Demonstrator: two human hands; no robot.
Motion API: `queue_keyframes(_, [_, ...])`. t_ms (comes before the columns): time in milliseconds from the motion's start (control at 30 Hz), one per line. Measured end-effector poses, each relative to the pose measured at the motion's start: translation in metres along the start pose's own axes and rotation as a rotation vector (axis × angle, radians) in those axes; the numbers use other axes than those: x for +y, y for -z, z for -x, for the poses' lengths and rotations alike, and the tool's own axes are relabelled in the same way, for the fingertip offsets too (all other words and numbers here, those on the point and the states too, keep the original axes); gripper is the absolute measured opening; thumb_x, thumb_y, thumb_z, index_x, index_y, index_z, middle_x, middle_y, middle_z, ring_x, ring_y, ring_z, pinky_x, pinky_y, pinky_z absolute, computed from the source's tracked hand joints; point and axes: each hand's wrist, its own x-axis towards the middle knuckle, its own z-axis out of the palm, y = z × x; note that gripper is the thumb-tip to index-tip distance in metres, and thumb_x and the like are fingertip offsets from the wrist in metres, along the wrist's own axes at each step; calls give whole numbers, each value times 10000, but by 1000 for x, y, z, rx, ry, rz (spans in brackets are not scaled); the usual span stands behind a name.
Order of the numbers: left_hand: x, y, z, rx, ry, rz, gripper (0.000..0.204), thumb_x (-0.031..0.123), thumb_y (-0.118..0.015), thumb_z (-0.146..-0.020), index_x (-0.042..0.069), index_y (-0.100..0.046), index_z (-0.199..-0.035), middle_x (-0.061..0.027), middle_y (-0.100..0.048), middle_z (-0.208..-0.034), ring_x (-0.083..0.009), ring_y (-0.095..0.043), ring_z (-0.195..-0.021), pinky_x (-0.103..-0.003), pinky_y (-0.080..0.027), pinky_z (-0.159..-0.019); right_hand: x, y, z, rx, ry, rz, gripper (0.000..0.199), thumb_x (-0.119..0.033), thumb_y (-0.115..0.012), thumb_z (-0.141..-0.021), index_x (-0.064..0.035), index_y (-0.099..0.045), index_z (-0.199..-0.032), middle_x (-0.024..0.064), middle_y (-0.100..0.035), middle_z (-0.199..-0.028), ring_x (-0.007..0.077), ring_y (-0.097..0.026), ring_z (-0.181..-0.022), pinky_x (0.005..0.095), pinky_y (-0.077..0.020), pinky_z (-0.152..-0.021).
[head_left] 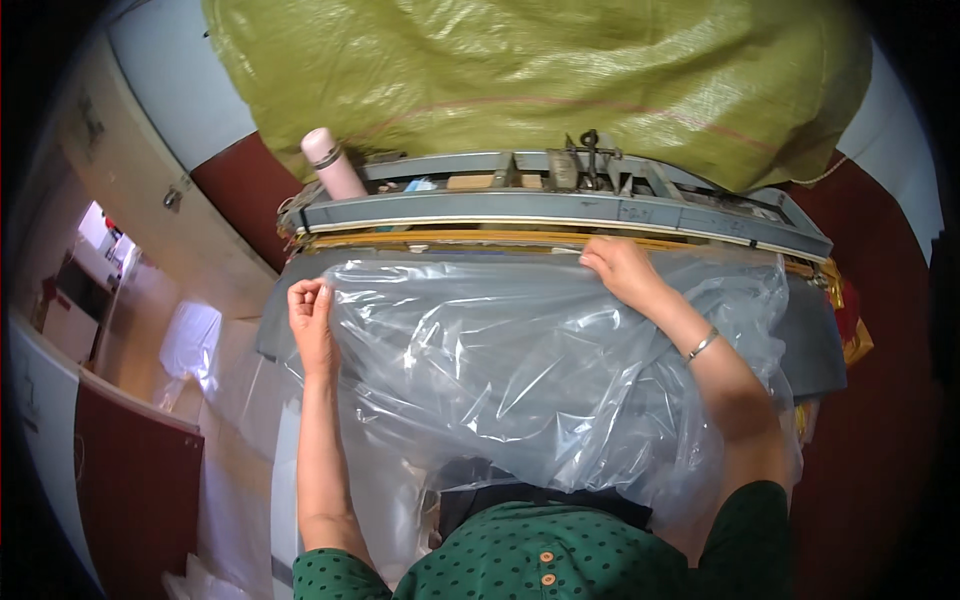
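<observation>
So a big clear plastic bag [520, 370] is lying spread across the grey bench [815, 340], crinkly and glossy, full of soft folds that are catching the light, and it's filling pretty much the whole middle of the view from the 12 o'clock edge of the bench down toward the person's green dotted top [560, 560] at 6 o'clock. The left hand [312, 315] is sitting at about 9 o'clock on the bag, fingers curled into a clenched grip that's pinching the bag's top corner. The right hand [622, 268] is up around 1 o'clock, fingers bent and pressing down on the bag's upper edge, bunching the film right beside the machine; it looks like it's grasping the film, though the fingertips are partly tucked under. There's a thin metal bracelet [702, 345] on that wrist. Right behind the bag's top edge a long grey metal sealing machine [560, 210] is running side to side, flat bars with a yellowish strip along the front. A pale pink cylindrical bottle [333, 165] is standing tilted at its 10 o'clock end. Behind all that a bulky olive-green woven sack [540, 70] is slumping at 12 o'clock, coarse and wrinkled.
</observation>
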Motion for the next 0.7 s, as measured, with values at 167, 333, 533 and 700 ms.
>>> queue_keyframes(167, [-24, 47, 10, 15, -55, -861, 150, 112, -579, -855, -7, -530, -779, -88, -564, -752, -166, -531, -713, -254, -437, -715, 11, 18, 50, -6, -342, -343, 168, -150, -675, -764, -7, -586, -762, 6, -544, -628, 61, -452, -592, 240, -390, -542])
queue_keyframes(333, [-58, 76, 34, -270, -192, -1005, 333, 114, -629, -777, -27, -580, -1074, -205, -591, -1089, -334, -559, -1008, -379, -425, -890, 66, 97, 146, -94, -474, -4, 189, -123, -707, -677, 7, -572, -651, 49, -548, -617, 104, -468, -569, 267, -377, -521])
queue_keyframes(533, [-34, 38, 46, -454, -68, -1254, 531, 162, -644, -778, 15, -450, -1250, -173, -495, -1251, -333, -396, -1222, -388, -340, -982, 98, 158, 238, 164, -589, 289, 189, -102, -684, -691, 23, -544, -671, 84, -496, -578, 143, -434, -532, 293, -353, -501])
queue_keyframes(700, [-47, 81, 30, -51, -220, -1072, 579, 146, -601, -814, 12, -357, -1321, -233, -427, -1305, -361, -326, -1273, -348, -297, -1011, 116, 159, 258, 251, -672, 140, 106, -55, -639, -760, 12, -563, -729, -30, -457, -585, 60, -392, -559, 225, -317, -501])
